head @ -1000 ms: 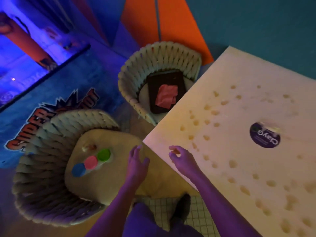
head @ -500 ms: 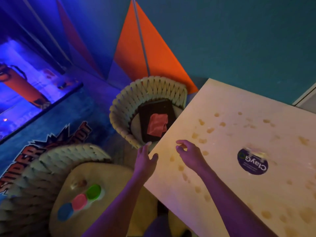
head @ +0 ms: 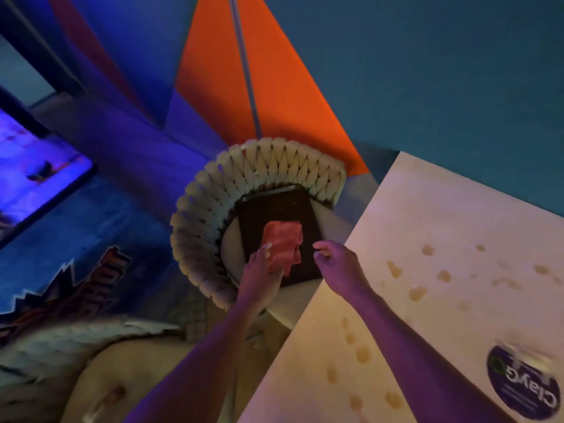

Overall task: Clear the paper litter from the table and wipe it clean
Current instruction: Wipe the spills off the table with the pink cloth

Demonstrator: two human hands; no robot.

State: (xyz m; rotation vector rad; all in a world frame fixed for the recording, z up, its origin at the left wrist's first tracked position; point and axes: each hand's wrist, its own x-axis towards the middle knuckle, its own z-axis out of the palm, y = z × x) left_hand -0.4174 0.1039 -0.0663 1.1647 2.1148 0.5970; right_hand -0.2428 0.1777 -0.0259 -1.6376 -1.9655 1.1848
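While the surface (head: 427, 270) is showing only stains, wiping is looking undone: the left hand (head: 259, 276), fingers (head: 265, 250) straight, is touching the red cloth (head: 283, 239); right hand (head: 338, 264) fingers curling loosely, empty.

left hand (head: 259, 276) at red cloth (head: 282, 241), dark tray (head: 274, 206), woven chair (head: 195, 215)

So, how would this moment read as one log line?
left hand: touching folded red cloth on dark rectangular tray | right hand: empty | pale stained tabletop: unwiped
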